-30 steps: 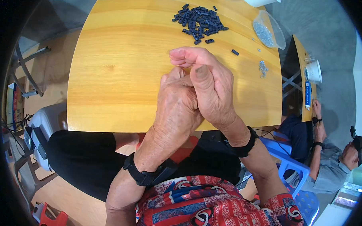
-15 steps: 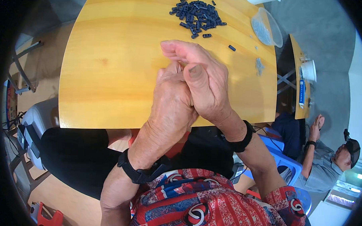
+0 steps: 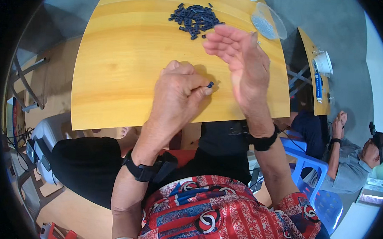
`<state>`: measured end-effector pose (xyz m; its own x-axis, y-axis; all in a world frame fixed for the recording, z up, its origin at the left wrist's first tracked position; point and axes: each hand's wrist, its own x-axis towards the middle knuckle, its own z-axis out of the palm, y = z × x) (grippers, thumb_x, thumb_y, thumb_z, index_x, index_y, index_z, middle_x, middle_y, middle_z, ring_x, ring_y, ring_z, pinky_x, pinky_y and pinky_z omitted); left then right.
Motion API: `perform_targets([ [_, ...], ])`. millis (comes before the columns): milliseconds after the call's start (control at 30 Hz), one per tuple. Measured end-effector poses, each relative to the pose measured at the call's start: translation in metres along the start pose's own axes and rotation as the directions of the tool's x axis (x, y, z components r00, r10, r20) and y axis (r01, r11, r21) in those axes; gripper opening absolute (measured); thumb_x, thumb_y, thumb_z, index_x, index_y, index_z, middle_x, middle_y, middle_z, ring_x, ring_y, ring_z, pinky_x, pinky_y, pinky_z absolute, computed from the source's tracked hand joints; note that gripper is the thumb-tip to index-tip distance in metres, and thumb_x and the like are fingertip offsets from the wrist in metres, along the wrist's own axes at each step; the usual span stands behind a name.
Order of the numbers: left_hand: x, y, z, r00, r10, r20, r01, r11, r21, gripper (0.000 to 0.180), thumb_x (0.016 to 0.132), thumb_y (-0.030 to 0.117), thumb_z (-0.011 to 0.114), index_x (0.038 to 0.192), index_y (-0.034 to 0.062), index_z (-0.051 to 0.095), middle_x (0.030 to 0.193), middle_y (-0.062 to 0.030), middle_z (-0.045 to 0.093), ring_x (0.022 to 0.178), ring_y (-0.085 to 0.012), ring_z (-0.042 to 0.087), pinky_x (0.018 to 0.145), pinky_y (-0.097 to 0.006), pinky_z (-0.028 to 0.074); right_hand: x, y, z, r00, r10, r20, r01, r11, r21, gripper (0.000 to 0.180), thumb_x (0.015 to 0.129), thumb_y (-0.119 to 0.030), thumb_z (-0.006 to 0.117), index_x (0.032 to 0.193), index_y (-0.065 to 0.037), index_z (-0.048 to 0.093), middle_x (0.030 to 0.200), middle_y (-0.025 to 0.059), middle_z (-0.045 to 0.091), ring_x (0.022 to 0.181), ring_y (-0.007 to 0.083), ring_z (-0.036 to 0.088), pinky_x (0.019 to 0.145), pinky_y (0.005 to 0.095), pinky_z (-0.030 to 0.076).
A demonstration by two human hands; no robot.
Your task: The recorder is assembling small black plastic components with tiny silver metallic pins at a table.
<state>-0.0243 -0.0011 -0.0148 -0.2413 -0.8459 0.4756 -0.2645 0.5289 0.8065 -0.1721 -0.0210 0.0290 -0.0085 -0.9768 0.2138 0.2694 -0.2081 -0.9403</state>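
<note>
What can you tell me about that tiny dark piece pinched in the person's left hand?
The small dark piece is a tiny dark blue block, probably plastic, like those in the pile farther up the wooden table. It sticks out from the fingertips of the left hand, pinched above the tabletop. The right hand, open, is apart from it. Finer details are too small to tell.

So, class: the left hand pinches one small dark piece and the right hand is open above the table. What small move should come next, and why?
Probably the right hand reaches forward to the pile of dark pieces for another. It is open, empty and close to the pile, while the left hand already pinches a small dark piece at its fingertips over the wooden table.
</note>
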Motion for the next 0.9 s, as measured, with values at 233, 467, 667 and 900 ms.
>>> perform_targets([
  [233,0.000,0.004,-0.016,0.974,-0.154,0.164,0.200,0.927,-0.318,0.008,0.072,0.009,0.073,0.076,0.0040,0.069,0.061,-0.0041,0.054,0.066,-0.0187,0.047,0.064,-0.031,0.040,-0.062,-0.016,-0.006,0.947,-0.112,0.302,0.314,0.532,-0.786,0.035,0.074,-0.008,0.071,0.105,-0.001,0.058,0.092,0.0121,0.062,0.082,0.0231,0.063,0.072,0.0321,0.051],
  [467,-0.005,0.018,-0.024,0.907,-0.258,0.332,0.375,0.855,-0.360,0.010,0.075,0.010,0.072,0.079,0.0005,0.069,0.067,-0.0030,0.057,0.070,-0.0149,0.048,0.066,-0.029,0.039,-0.080,-0.004,-0.004,0.897,-0.312,0.313,0.418,0.371,-0.829,0.031,0.068,-0.006,0.074,0.095,-0.003,0.058,0.082,0.0098,0.060,0.072,0.0242,0.061,0.061,0.0321,0.050],
  [667,-0.009,0.027,-0.023,0.897,-0.320,0.306,0.410,0.860,-0.304,0.013,0.077,0.011,0.071,0.082,-0.0006,0.069,0.070,-0.0042,0.059,0.074,-0.0151,0.049,0.069,-0.028,0.040,-0.132,-0.044,-0.064,0.967,-0.245,-0.076,0.091,0.603,-0.792,0.031,0.078,-0.002,0.068,0.107,0.000,0.060,0.082,0.0058,0.062,0.070,0.0111,0.061,0.061,0.0244,0.049],
  [900,-0.012,0.022,-0.009,0.947,-0.208,0.246,0.253,0.952,-0.171,0.012,0.076,0.010,0.072,0.080,-0.0002,0.069,0.070,-0.0050,0.060,0.074,-0.0159,0.049,0.070,-0.029,0.040,-0.178,-0.077,-0.193,0.702,-0.274,-0.658,-0.134,0.856,-0.499,0.023,0.089,-0.004,0.055,0.112,-0.001,0.058,0.083,0.0050,0.063,0.062,0.0079,0.057,0.056,0.0206,0.046],
])
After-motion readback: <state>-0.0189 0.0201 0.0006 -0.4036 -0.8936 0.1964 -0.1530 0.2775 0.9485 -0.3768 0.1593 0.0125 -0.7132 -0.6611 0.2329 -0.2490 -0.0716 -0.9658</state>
